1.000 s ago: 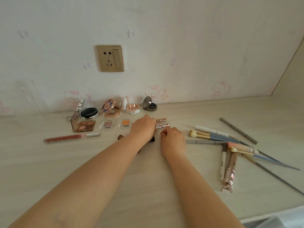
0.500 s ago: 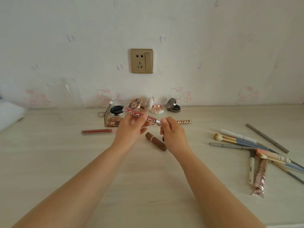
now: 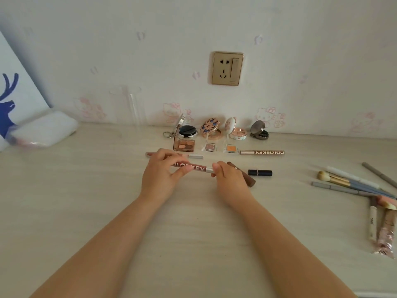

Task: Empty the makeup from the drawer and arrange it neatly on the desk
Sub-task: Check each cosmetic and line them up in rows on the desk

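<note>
Makeup in hand: a slim dusty-red lip gloss tube with white lettering and a silver cap [image 3: 194, 168], held level just above the pale wood-grain tabletop [image 3: 193, 244], near its middle.
Left hand [image 3: 160, 172]: fingers curled over the red end of the tube, pinching it between thumb and fingertips.
Right hand [image 3: 228, 175]: thumb and forefinger pinching the silver cap end; the other fingers curled.
Behind the left hand: a second reddish gloss tube with a silver cap [image 3: 194, 156], lying flat and partly hidden by the fingers.
Beside the right hand: a brown lipstick tube with a silver band [image 3: 247, 178], partly under the hand, and a short black lipstick tube [image 3: 260, 172] just beyond it.
Back edge, by the wall: four open compacts in a row, a black-and-silver cushion compact [image 3: 187, 132], a floral patterned compact [image 3: 211, 129], a white-and-pink compact [image 3: 236, 132] and a dark grey round compact [image 3: 259, 131].
Row in front of them: a brown eyeshadow palette [image 3: 184, 145], a small pink single shadow [image 3: 209, 146], a small orange single shadow [image 3: 231, 148] and a gold lettered tube [image 3: 262, 152].
Right edge: loose makeup brushes and pencils [image 3: 352, 182] lying crossed, with two wrapped tubes [image 3: 381, 229] nearer the front.
Back left corner: a clear plastic bag [image 3: 46, 130].
</note>
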